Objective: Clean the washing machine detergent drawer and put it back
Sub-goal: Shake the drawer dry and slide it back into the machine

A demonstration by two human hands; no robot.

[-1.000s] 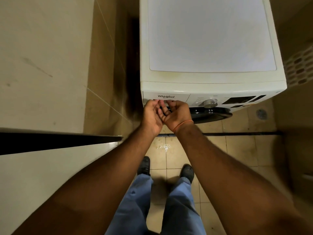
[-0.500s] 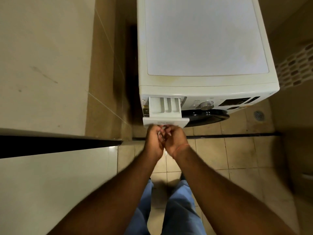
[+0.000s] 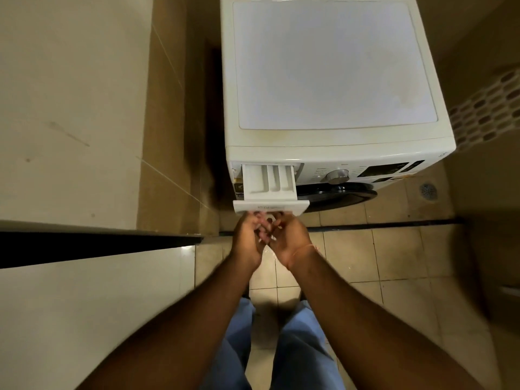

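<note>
The single head view looks steeply down, from close above, at the washing machine (image 3: 332,80).

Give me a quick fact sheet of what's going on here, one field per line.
Machine: white front-load washing machine
Detergent drawer: pulled partly out, compartments showing
Left hand: fingers curled under the drawer front
Right hand: fingers curled under the drawer front, beside the left
Dial: right of the drawer
Floor: beige tiles
Stage: drawer not yet removed
</note>
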